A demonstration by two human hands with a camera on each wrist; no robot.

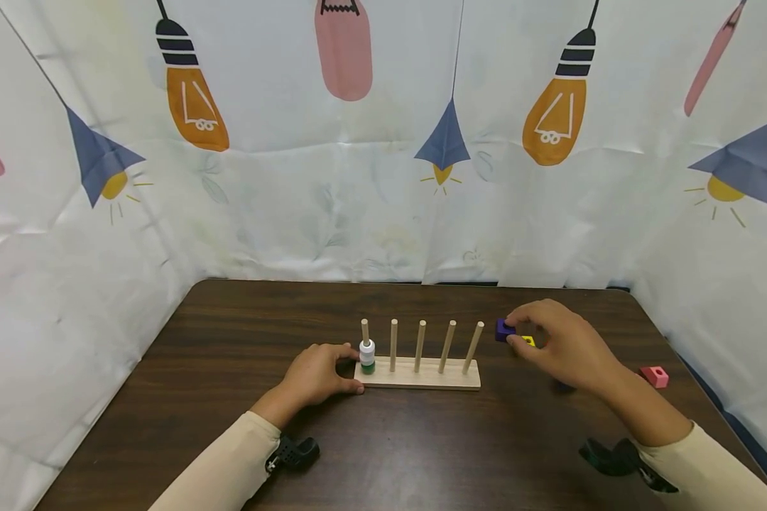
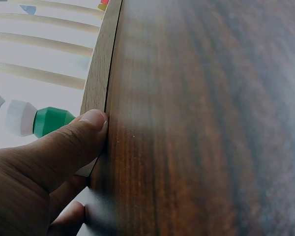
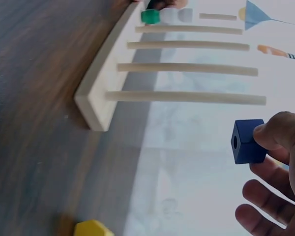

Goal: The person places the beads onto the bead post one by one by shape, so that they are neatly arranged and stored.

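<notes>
A wooden peg stand (image 1: 417, 382) with a row of upright pegs lies on the table. My left hand (image 1: 316, 372) grips its left end, thumb along the front edge and fingers round the back. On the leftmost peg sit a green bead (image 2: 53, 121) at the bottom and white beads (image 1: 367, 352) above it; the other pegs are bare. To the right of the stand, my right hand (image 1: 565, 348) pinches a dark blue block (image 3: 250, 142) between thumb and fingertips. A hole shows in one face of that block, held up above the table in the right wrist view.
A yellow block (image 1: 528, 341) on the table is partly hidden by the right hand. Farther right, near the table's edge, lies a pink block (image 1: 655, 377) with a hole. A white curtain (image 1: 383, 213) printed with lamps hangs behind the dark wooden table (image 1: 409, 454).
</notes>
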